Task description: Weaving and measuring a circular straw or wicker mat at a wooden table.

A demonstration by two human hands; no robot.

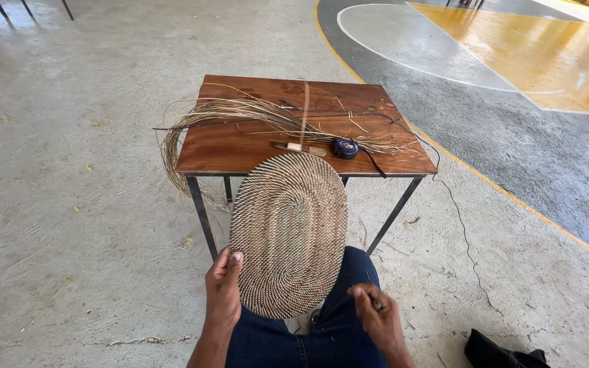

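below the near edge of the wooden table, an oval woven mat stands tilted on its edge over the person's lap. i take the table as my landmark.

progress, as i judge it: the mat's coils run tight and even from the centre oval to the rim, so most of the body looks woven. a bundle of loose fibre strands lies across the table's far-left part and hangs off its left edge, so material is left over. whether the rim is finished i cannot tell from this view.

left hand: closed on the mat's lower left edge, thumb on the front face, fingers behind. it carries the mat.

right hand: below the table's right legs, just beside the mat's lower right rim, fingers curled in as if pinching something thin; what it holds i cannot tell.

on the table's near-right part: 1 blue tape measure, 1 small knife-like tool, 1 black cord trailing off to the concrete floor.
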